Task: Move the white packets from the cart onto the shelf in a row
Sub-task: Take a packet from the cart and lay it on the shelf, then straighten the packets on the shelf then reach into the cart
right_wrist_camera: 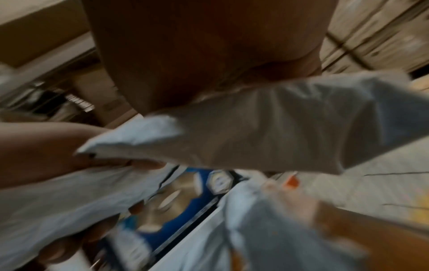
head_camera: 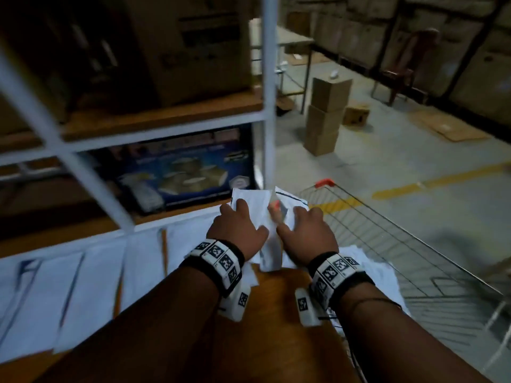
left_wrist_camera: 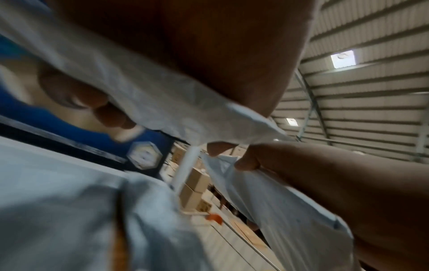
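Well, both hands — left hand (head_camera: 237, 227), right hand (head_camera: 306, 234) — grip unlabelled white packets (head_camera: 250, 200).

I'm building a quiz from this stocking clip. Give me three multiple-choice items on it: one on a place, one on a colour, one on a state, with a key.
1. Where do the white packets already in the row lie?
A. On the wooden shelf board
B. On the floor
C. On the stacked cardboard boxes

2. What colour is the cart's handle end?
A. Green
B. Red-orange
C. Black

3. What is the left hand doing?
A. Hanging idle
B. Pressing flat on the cart
C. Gripping a white packet

Key:
1 A, the packets lie side by side on the shelf.
2 B, the head view shows it red-orange.
3 C, its fingers curl round the held packet; the right hand holds another.
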Demonstrator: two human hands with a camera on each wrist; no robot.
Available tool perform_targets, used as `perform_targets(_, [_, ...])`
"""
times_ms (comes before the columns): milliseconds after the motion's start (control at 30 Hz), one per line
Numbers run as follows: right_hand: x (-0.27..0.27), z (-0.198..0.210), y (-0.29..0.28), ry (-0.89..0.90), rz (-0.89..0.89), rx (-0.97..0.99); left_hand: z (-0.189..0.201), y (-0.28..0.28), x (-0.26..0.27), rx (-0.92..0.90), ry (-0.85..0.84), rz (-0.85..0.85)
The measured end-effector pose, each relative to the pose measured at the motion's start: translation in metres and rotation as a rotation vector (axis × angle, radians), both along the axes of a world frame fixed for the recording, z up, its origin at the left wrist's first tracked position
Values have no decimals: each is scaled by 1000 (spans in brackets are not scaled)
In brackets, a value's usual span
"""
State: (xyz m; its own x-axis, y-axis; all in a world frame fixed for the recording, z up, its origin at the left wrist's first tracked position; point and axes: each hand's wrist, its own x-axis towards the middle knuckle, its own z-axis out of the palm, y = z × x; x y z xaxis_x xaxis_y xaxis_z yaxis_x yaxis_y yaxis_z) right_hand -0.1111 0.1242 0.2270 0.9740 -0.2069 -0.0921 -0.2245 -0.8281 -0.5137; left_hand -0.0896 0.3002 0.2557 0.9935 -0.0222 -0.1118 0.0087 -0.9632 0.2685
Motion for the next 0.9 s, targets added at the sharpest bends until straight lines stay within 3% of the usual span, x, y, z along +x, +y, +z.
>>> perform_targets(300, [-9,21,232,-37,317,-85,7,250,-65,-65,-2,307])
perform_targets(567, [-37,9,405,-16,439,-124,-16,430,-121,-82,39,511])
perform_targets(700, [-48,1,463,39,455,-164,-33,477,-128,-72,46,554])
perform_targets(900, [-43,-21,501,130,408,-305,-53,484,-112,-131,54,494])
